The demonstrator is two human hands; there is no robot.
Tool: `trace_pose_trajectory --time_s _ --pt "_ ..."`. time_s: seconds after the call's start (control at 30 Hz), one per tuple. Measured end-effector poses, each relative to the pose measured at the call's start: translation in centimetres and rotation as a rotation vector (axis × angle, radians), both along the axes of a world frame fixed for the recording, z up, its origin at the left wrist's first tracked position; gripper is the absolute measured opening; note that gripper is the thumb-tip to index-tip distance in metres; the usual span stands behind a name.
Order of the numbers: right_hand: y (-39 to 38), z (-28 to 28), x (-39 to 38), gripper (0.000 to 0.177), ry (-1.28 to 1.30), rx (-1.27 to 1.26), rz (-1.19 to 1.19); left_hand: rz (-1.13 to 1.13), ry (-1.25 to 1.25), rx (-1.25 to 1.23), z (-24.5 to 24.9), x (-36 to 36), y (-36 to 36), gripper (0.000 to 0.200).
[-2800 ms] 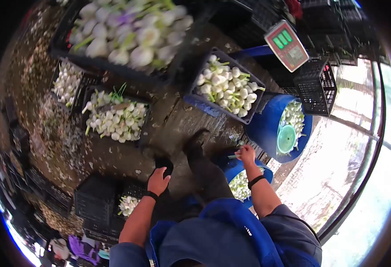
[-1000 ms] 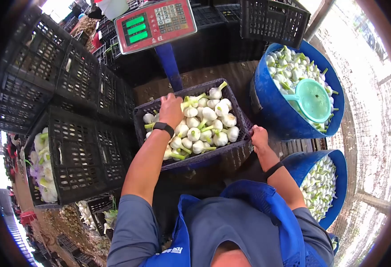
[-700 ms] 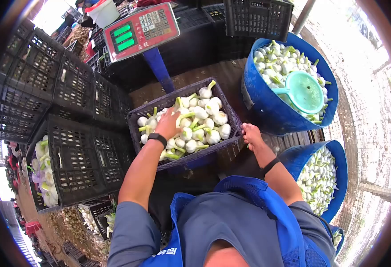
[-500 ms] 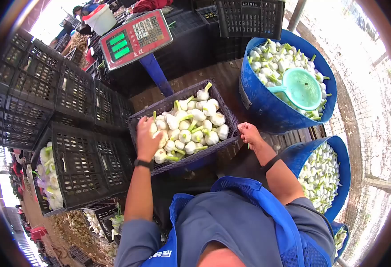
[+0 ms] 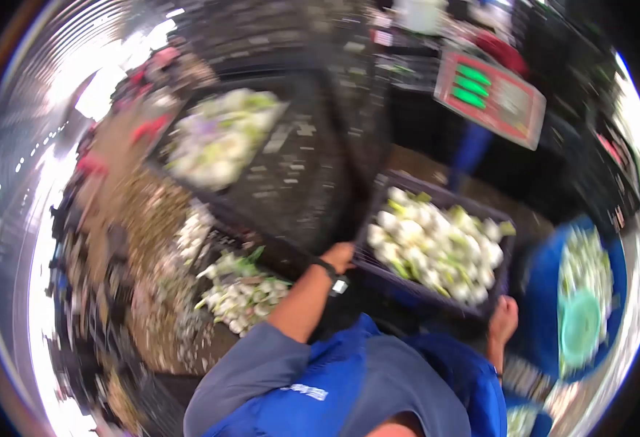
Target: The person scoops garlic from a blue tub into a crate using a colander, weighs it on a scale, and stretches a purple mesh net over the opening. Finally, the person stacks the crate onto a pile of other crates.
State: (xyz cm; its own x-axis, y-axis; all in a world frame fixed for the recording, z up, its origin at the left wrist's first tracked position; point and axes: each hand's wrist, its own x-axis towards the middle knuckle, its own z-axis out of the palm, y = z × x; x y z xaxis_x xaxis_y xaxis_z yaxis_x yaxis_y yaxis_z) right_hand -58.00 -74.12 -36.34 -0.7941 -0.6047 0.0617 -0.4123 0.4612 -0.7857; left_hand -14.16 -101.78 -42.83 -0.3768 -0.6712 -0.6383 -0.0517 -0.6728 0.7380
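Observation:
A dark plastic mesh crate (image 5: 436,297) full of white garlic bulbs with green stems (image 5: 436,244) sits in front of me, blurred by motion. At its near left corner is my left hand (image 5: 340,256), closed against the rim with the fingertips hidden. My right hand (image 5: 504,319) is closed like a fist just off the near right corner; whatever its fingers hold cannot be made out. Behind the crate stands a scale with a red panel (image 5: 491,98) and lit green displays.
Black crates (image 5: 305,160) are stacked at left, the upper one holding garlic (image 5: 222,138). More garlic (image 5: 243,298) lies lower left. A blue tub (image 5: 542,298) of garlic with a mint-green strainer (image 5: 581,328) stands at right. People are blurred in the far left background.
The view has swung left, so the crate and scale appear farther right. My left hand has gone from over the garlic to the crate's near left corner. My right hand stays near the crate's right side.

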Motion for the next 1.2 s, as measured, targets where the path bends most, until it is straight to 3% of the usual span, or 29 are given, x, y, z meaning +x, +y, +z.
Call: trace_pose_trajectory --time_s 0.03,0.07,0.13,0.27,0.33,0.47,0.67,0.7,0.73,0.8,0.97,1.03,1.2 --pt "-0.7 -0.2 -0.4 0.025 -0.026 0.043 0.016 0.082 -0.056 0.043 2.3 -0.8 0.2 0.023" --pt "-1.2 -1.1 -0.9 0.029 0.070 0.041 0.034 0.088 0.065 -0.030 1.0 -0.4 0.0 0.021" --pt "-2.1 -1.9 -1.0 0.037 0.234 0.084 0.055 0.141 0.077 -0.018 1.7 -0.3 0.3 0.019" --pt "-3.7 -4.7 -1.1 0.047 0.226 0.123 0.011 0.212 -0.038 -0.129 1.7 -0.7 1.2 0.017" --pt "-3.6 -5.1 -1.1 0.052 0.242 0.130 0.023 0.257 -0.282 -0.527 -0.1 -0.6 1.1 0.015" --pt "-3.5 -5.1 -1.1 0.054 0.186 0.176 -0.007 0.497 -0.136 -0.431 2.6 -0.4 2.2 0.015" --pt "-3.4 -5.5 -1.4 0.060 0.154 0.199 -0.014 0.379 -0.035 -0.367 2.9 -0.3 2.5 0.020" --pt "-3.5 -5.4 -1.4 0.061 0.137 0.198 -0.012 0.340 -0.140 -0.559 2.7 -0.7 2.4 0.021" --pt "-3.5 -5.5 -1.5 0.061 0.139 0.197 -0.012 0.341 -0.138 -0.560 2.5 -0.5 2.2 0.021" --pt "-3.3 -5.7 -1.6 0.061 0.184 0.185 0.019 0.179 -0.126 -0.484 2.9 0.1 2.2 0.024" --pt "-3.5 -5.6 -1.3 0.060 0.172 0.150 0.005 0.225 -0.142 -0.524 4.3 -0.2 2.4 0.029" --pt "-3.2 -5.9 -1.8 0.060 0.189 0.160 0.003 0.305 -0.326 -0.802 3.7 -0.6 2.5 0.027" --pt "-3.4 -6.2 -1.6 0.060 0.186 0.157 -0.023 0.246 -0.400 -0.823 7.1 -0.3 1.7 0.026"
